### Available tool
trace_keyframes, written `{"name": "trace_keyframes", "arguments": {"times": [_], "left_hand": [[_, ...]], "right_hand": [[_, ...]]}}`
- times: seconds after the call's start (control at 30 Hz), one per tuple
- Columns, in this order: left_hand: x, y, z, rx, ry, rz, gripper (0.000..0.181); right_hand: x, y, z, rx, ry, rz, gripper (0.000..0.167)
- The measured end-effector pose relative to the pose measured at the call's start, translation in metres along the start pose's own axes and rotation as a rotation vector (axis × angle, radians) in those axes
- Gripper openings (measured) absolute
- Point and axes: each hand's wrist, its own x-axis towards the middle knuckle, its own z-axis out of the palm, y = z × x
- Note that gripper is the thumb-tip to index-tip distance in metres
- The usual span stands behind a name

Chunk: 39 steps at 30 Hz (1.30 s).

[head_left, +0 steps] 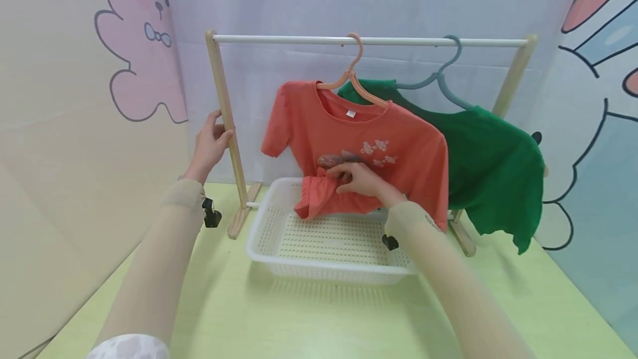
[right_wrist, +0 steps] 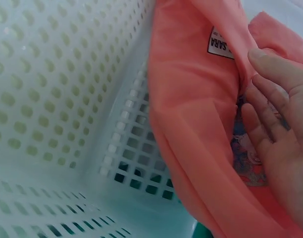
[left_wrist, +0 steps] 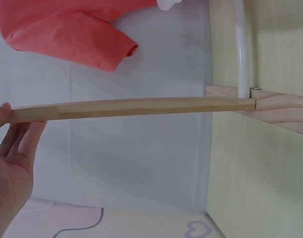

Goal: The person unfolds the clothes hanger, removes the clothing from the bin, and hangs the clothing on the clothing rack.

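A coral T-shirt (head_left: 413,143) hangs by an orange hanger (head_left: 369,96) from the rack's white rail (head_left: 284,40). My right hand (head_left: 364,181) pinches the lower front of this T-shirt, where the cloth is bunched and turned up. The right wrist view shows the thumb and fingers of that hand (right_wrist: 287,153) at a fold of the coral cloth (right_wrist: 191,74), beside a white label (right_wrist: 220,44). On the left, my left hand (head_left: 209,145) holds the rack's wooden post (head_left: 222,87), thumb on one side and fingers on the other, as the left wrist view confirms.
Behind the coral shirt, a green shirt (head_left: 493,165) hangs crooked on a blue-grey hanger (head_left: 451,93). Under the rail sits a white perforated basket (head_left: 334,270) on the pale table (head_left: 299,326). The rack's wooden foot (head_left: 241,220) stands left of it.
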Motion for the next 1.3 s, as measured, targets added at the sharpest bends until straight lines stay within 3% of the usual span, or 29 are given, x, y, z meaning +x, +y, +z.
{"name": "trace_keyframes", "arguments": {"times": [0.2, 0.4, 0.5, 0.73, 0.87, 1.13, 1.3], "left_hand": [[0.0, -0.001, 0.0, 0.003, 0.0, 0.005, 0.056], [0.001, -0.001, 0.0, 0.013, 0.005, 0.009, 0.056], [0.001, 0.0, 0.0, 0.012, 0.004, 0.009, 0.057], [0.0, 0.002, 0.001, 0.014, 0.004, 0.013, 0.056], [0.0, 0.002, 0.0, 0.018, 0.006, 0.01, 0.055], [-0.003, 0.002, -0.001, 0.025, 0.012, 0.02, 0.056], [-0.001, 0.001, 0.0, 0.009, 0.003, 0.004, 0.057]], "right_hand": [[0.001, 0.004, 0.015, -0.049, -0.068, 0.058, 0.015], [-0.004, 0.008, 0.028, -0.058, -0.251, 0.26, 0.024], [-0.005, 0.01, 0.03, -0.074, -0.279, 0.264, 0.029], [-0.005, 0.013, 0.03, -0.104, -0.234, 0.17, 0.042], [-0.005, 0.013, 0.03, -0.092, -0.194, 0.121, 0.038], [-0.005, 0.012, 0.029, -0.082, -0.023, 0.016, 0.027], [-0.002, 0.013, 0.031, -0.162, 0.099, -0.035, 0.027]]}}
